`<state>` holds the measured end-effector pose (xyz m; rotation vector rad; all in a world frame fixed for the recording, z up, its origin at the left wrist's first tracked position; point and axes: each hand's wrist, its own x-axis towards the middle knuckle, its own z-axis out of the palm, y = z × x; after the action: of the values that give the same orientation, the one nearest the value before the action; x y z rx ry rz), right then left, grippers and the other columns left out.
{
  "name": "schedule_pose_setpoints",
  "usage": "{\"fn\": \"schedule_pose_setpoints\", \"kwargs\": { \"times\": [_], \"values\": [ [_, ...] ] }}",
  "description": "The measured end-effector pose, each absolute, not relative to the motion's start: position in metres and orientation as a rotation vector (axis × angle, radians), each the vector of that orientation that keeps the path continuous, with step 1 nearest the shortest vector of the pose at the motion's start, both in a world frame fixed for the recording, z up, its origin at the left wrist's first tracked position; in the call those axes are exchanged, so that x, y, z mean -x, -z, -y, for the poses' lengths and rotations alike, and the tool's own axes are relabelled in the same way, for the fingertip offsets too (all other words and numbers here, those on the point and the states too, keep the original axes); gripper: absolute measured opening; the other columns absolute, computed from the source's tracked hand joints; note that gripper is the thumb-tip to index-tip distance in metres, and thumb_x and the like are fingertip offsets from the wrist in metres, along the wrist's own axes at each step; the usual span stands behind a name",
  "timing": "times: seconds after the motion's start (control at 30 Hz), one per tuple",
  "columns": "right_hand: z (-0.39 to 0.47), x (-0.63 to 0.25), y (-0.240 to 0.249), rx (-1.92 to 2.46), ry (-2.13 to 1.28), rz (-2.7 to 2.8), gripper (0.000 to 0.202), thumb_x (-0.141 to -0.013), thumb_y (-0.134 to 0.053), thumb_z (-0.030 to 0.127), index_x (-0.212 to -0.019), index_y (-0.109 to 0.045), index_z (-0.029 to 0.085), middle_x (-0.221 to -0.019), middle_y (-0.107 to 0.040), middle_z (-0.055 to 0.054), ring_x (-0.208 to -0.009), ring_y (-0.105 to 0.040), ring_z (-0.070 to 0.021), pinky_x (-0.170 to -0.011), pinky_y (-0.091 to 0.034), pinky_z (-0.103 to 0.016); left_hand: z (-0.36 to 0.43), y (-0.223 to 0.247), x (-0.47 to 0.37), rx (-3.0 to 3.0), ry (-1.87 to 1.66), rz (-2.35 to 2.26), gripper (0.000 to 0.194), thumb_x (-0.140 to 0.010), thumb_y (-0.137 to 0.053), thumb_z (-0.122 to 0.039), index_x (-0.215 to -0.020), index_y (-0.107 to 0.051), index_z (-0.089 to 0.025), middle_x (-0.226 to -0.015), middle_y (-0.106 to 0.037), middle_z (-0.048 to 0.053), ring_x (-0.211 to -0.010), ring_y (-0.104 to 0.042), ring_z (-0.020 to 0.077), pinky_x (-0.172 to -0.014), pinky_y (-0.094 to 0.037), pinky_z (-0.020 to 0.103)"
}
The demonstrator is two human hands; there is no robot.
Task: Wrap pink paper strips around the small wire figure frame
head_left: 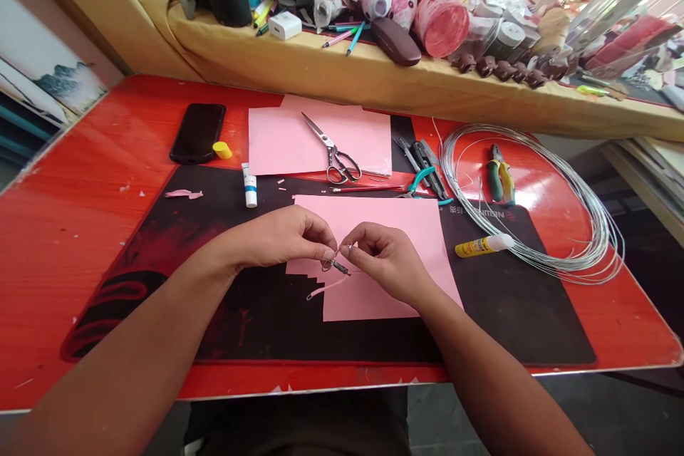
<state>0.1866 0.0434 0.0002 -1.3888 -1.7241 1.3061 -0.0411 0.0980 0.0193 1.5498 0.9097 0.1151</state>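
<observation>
My left hand (pixel 308 234) and my right hand (pixel 380 254) meet above a pink paper sheet (pixel 374 303), fingertips pinched close together. Between them is a small wire piece (pixel 338 266) with a loop and a dark coiled part; both hands hold it. A thin pink strip (pixel 327 288) with a small loop at its end hangs just below the fingers. The exact spot where each fingertip grips the wire is too small to make out.
Scissors (pixel 331 149) lie on more pink paper (pixel 267 142) behind my hands. A wire coil (pixel 598 228), pliers (pixel 501 174) and a glue stick (pixel 484 245) are at right. A phone (pixel 197 133) and white tube (pixel 249 187) are at left; a cluttered ledge (pixel 224 50) runs behind.
</observation>
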Motion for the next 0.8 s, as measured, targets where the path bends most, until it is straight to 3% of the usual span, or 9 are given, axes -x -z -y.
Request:
{"fn": "schedule_pose_setpoints", "kwargs": {
  "times": [0.2, 0.43, 0.67, 0.8],
  "values": [
    [-0.042, -0.185, 0.0, 1.366, -1.34, 1.741, 0.015, -0.09, -0.067, 0.031, -0.084, -0.073, 0.02, -0.06, -0.051, 0.005, -0.056, -0.038, -0.0117, -0.053, -0.028, -0.026, -0.096, -0.02, 0.04, -1.577, -0.082, -0.918, 0.017, -0.08, -0.071, -0.034, -0.09, -0.08, -0.023, -0.089, -0.08, 0.001, -0.088, -0.073, 0.0206, -0.08, -0.052, 0.028],
    [-0.042, -0.184, 0.001, 1.381, -1.331, 1.761, 0.014, -0.091, -0.066, 0.03, -0.084, -0.073, 0.02, -0.059, -0.048, 0.005, -0.056, -0.037, -0.012, -0.053, -0.028, -0.026, -0.095, -0.023, 0.039, -1.609, -0.072, -0.919, 0.016, -0.08, -0.069, -0.033, -0.087, -0.079, -0.023, -0.086, -0.08, 0.0, -0.086, -0.072, 0.0204, -0.077, -0.051, 0.027],
    [-0.041, -0.183, 0.003, 1.36, -1.295, 1.796, 0.013, -0.09, -0.065, 0.028, -0.085, -0.073, 0.02, -0.059, -0.051, 0.006, -0.055, -0.041, -0.0114, -0.053, -0.03, -0.026, -0.087, -0.028, 0.032, -1.768, -0.038, -1.049, 0.015, -0.076, -0.063, -0.03, -0.081, -0.076, -0.024, -0.074, -0.075, -0.002, -0.069, -0.065, 0.0179, -0.06, -0.043, 0.026],
    [-0.041, -0.184, 0.005, 1.352, -1.289, 1.812, 0.012, -0.09, -0.064, 0.026, -0.086, -0.073, 0.02, -0.059, -0.05, 0.006, -0.056, -0.042, -0.0113, -0.054, -0.031, -0.025, -0.083, -0.028, 0.028, -1.852, -0.027, -1.126, 0.015, -0.075, -0.062, -0.029, -0.08, -0.075, -0.025, -0.076, -0.076, -0.001, -0.069, -0.065, 0.0191, -0.06, -0.041, 0.027]
  ]
}}
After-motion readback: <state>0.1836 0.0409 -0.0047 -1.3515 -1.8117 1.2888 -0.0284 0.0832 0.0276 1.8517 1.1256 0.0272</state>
